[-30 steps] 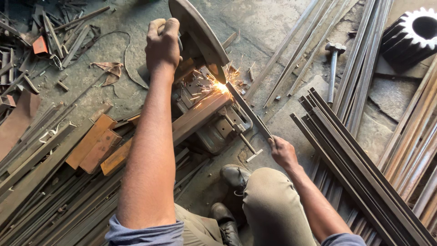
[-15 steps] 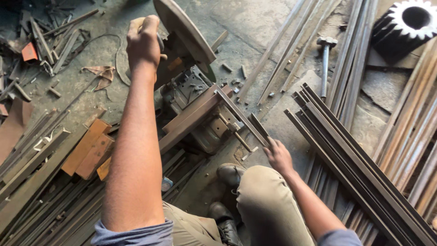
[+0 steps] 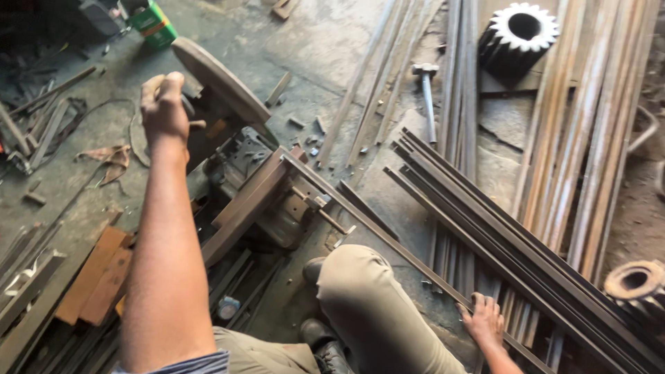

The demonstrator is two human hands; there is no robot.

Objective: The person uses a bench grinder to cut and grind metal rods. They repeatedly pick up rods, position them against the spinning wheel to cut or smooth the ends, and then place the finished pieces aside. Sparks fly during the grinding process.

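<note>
My left hand (image 3: 163, 104) grips the handle of a chop saw (image 3: 228, 149), whose disc guard (image 3: 218, 79) is raised above the vise. A long thin steel bar (image 3: 388, 239) lies across the vise (image 3: 273, 190) and runs down to the right. My right hand (image 3: 485, 320) rests on this bar near its lower end, fingers curled over it. My bent knee in khaki trousers (image 3: 374, 305) is between both arms. No sparks show.
A stack of dark steel bars (image 3: 512, 235) lies to the right, rusty rods (image 3: 582, 138) beyond. A hammer (image 3: 426, 86) and a big gear (image 3: 519, 34) lie at the back. Flat rusty plates (image 3: 93, 273) and scrap sit on the left. A green can (image 3: 154, 22) stands far left.
The saw was cutting with sparks a second ago; my left hand has lifted it clear. My right hand has slid down the bar toward me.
</note>
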